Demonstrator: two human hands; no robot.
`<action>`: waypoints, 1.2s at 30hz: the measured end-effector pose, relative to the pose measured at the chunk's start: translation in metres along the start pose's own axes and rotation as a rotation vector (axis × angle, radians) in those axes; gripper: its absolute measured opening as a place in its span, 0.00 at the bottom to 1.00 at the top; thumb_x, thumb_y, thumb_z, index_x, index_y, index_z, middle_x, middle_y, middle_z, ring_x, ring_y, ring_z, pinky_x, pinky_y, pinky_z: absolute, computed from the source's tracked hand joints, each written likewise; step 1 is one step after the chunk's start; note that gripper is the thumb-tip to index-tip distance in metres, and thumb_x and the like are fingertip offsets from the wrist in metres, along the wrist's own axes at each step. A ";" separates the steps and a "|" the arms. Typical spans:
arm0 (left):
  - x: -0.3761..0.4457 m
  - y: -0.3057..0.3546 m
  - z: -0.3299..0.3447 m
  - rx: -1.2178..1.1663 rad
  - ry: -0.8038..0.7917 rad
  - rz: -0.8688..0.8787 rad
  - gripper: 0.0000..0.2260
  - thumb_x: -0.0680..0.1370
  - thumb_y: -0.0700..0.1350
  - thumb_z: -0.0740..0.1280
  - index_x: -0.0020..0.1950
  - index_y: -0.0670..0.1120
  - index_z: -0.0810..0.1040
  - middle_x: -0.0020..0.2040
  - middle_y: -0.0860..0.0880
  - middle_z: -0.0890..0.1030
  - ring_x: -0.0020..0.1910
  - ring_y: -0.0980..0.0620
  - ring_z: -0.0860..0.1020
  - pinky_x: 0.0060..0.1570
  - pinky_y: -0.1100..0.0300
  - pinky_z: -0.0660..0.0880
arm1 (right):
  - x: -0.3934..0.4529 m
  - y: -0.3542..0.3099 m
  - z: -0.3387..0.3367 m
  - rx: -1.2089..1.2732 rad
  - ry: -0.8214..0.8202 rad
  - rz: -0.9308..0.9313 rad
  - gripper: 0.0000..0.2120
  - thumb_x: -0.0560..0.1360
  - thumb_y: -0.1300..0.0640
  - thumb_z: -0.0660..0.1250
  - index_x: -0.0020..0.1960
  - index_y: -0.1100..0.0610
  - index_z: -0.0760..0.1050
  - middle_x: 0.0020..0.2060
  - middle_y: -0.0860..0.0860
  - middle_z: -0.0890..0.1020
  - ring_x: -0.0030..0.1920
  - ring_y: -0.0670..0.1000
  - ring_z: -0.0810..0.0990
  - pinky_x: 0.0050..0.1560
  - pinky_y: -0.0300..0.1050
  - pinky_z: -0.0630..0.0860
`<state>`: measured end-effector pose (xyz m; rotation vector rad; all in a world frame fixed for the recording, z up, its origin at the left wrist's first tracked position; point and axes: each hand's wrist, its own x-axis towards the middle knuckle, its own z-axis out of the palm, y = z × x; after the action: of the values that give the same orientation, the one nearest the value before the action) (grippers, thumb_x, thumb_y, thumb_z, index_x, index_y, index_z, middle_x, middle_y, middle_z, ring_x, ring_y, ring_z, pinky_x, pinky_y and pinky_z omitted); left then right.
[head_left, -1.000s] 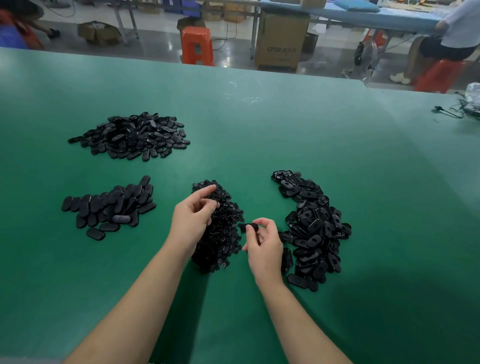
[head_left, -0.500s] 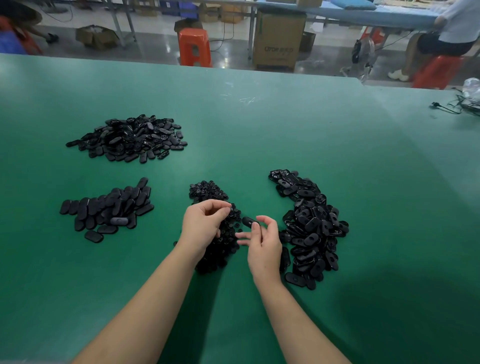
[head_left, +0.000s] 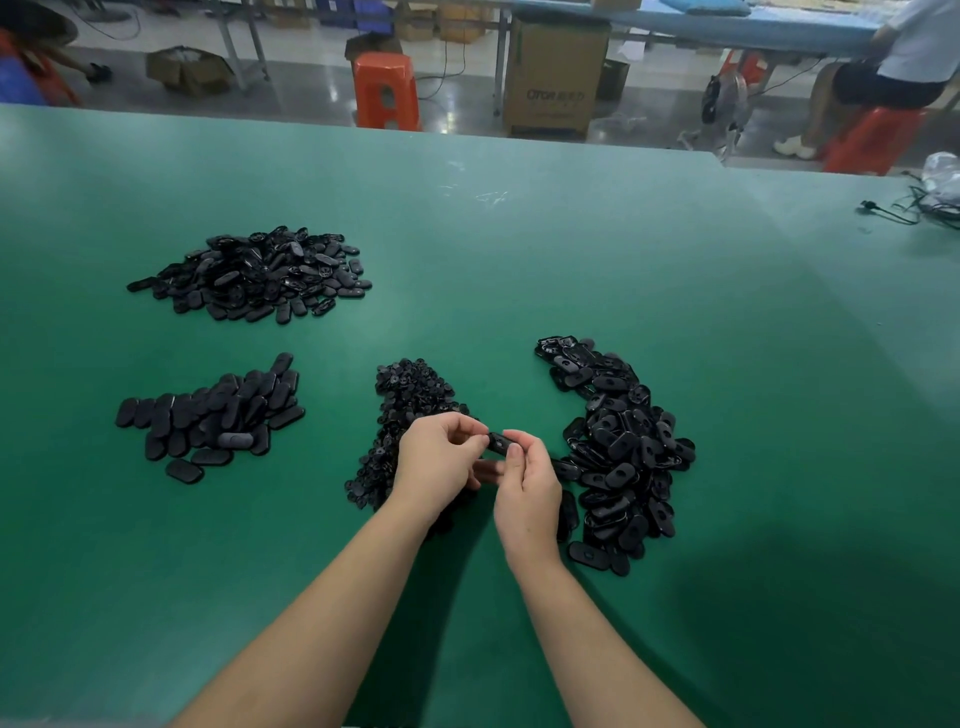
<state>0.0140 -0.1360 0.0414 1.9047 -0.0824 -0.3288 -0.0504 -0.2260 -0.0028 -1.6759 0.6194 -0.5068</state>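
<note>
Above the green table (head_left: 519, 270) my two hands meet over a heap of small black round parts (head_left: 410, 395). My right hand (head_left: 524, 483) pinches a black oval shell (head_left: 500, 445) between thumb and fingers. My left hand (head_left: 441, 462) has its fingers curled against the shell's left end; whether it holds a small part of its own is hidden. A curved heap of black oval shells (head_left: 618, 447) lies just right of my right hand.
Two more heaps of black oval pieces lie to the left, a loose far heap (head_left: 254, 275) and a neater near heap (head_left: 213, 415). Cables (head_left: 909, 208) sit at the table's right edge. Orange stools (head_left: 387, 91), a cardboard box (head_left: 553, 78) and a seated person (head_left: 893, 67) are beyond the table.
My left hand has lifted off the small-parts heap and moved right to meet the right hand. The right hand's fingers have closed round the oval shell, and both hands now touch it.
</note>
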 end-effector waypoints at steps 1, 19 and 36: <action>0.000 0.000 0.001 0.016 0.001 0.001 0.05 0.77 0.39 0.72 0.43 0.48 0.83 0.35 0.51 0.85 0.22 0.50 0.78 0.27 0.61 0.75 | 0.000 0.000 0.000 -0.005 -0.002 0.006 0.11 0.85 0.59 0.58 0.54 0.45 0.75 0.41 0.49 0.86 0.41 0.47 0.86 0.50 0.55 0.81; -0.010 0.011 0.011 0.169 0.052 0.064 0.05 0.76 0.41 0.73 0.41 0.49 0.82 0.37 0.53 0.83 0.35 0.56 0.81 0.35 0.63 0.77 | 0.001 -0.002 -0.002 -0.043 -0.002 0.025 0.10 0.84 0.58 0.58 0.52 0.43 0.73 0.47 0.44 0.83 0.48 0.43 0.81 0.50 0.43 0.76; 0.003 0.009 -0.005 0.178 -0.061 0.033 0.08 0.70 0.45 0.80 0.37 0.51 0.82 0.33 0.54 0.84 0.32 0.59 0.80 0.34 0.64 0.74 | 0.001 -0.003 -0.003 0.042 -0.043 0.021 0.10 0.82 0.58 0.60 0.49 0.44 0.75 0.43 0.45 0.84 0.45 0.48 0.82 0.51 0.55 0.80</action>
<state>0.0189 -0.1351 0.0505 2.0667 -0.1885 -0.3676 -0.0514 -0.2290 0.0005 -1.6346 0.5903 -0.4647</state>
